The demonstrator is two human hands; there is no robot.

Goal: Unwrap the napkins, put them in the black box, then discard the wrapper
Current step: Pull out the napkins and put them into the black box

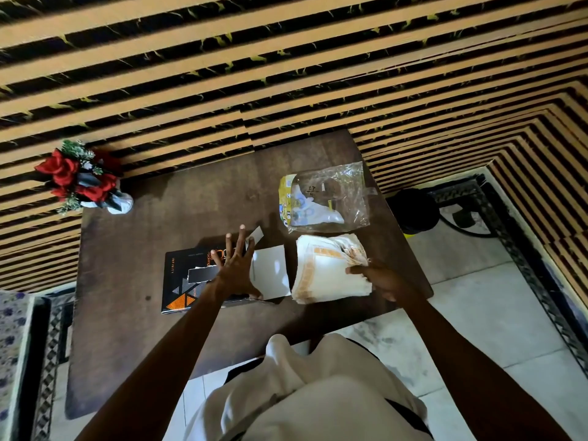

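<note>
Two hands at work: left hand (237,269) splayed flat on black box (187,281). Right hand (383,279), grip clamped on napkins (327,268). Empty wrapper (327,195) lies on counter (133,275) beyond.

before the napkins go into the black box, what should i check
1. Napkins out of the wrapper: ok; the clear wrapper lies apart behind them.
2. Right hand gripping the stack: ok, at its near right edge.
3. Black box steadied: ok; left hand is spread flat on it.
4. Box end open: ok, white flap folded out toward the stack.
5. Whole stack fits the opening: cannot tell.
</note>
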